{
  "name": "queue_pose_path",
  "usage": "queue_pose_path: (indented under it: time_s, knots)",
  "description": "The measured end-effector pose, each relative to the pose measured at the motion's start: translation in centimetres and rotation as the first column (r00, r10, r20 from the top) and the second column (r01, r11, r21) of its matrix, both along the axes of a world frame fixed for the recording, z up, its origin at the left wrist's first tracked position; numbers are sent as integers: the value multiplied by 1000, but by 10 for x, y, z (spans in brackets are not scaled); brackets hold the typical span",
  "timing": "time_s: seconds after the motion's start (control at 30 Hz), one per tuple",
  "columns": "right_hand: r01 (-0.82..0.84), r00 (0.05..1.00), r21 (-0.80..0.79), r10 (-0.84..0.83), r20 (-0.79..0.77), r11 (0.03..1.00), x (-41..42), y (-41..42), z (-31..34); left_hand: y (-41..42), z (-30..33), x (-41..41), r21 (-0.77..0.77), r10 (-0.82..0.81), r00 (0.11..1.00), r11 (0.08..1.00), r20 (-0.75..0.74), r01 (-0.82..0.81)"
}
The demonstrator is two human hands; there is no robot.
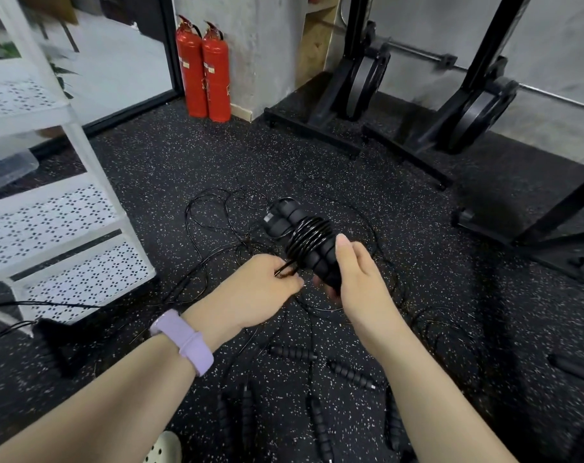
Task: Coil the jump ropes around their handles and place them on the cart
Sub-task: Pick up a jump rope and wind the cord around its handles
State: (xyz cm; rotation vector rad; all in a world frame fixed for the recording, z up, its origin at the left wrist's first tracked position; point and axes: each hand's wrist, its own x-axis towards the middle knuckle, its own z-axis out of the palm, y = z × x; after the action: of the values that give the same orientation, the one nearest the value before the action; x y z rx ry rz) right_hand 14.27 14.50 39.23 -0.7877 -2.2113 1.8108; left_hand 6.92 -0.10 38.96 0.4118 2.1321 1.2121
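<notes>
Ribbed black foam handles point(300, 238), paired side by side, wrapped in glossy thin black rope point(309, 240) in tight rings around the middle. Gripped at the lower end by the right hand point(357, 279), thumb up along the foam. Loose rope end pinched in the left hand point(267, 285), just at 9 o'clock of the bundle. Held above a speckled rubber floor point(170, 168). More ropes and handles point(320, 389) tangled at 6 o'clock. White perforated cart point(60, 215) at 9 o'clock; red extinguishers point(203, 68) at 11.
</notes>
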Motion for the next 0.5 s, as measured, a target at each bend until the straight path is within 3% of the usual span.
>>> queue_pose_path:
  time_s: [0.1, 0.2, 0.33, 0.5]
  knots:
    - [24, 999, -31, -23, 22, 999, 0, 1, -4, 1, 2, 3, 97, 88, 996, 992, -19, -86]
    - [22, 1000, -192, -20, 14, 981, -2, 0, -4, 1, 4, 6, 144, 199, 979, 971, -50, -190]
    - [-27, 999, -382, 33, 9, 924, -3, -1, -1, 3, 8, 15, 163, 326, 924, 941, -199, -297]
    - [-183, 978, -556, 208, -18, 811, 4, 9, 8, -1, 16, 24, 125, 216, 859, 976, -464, -178]
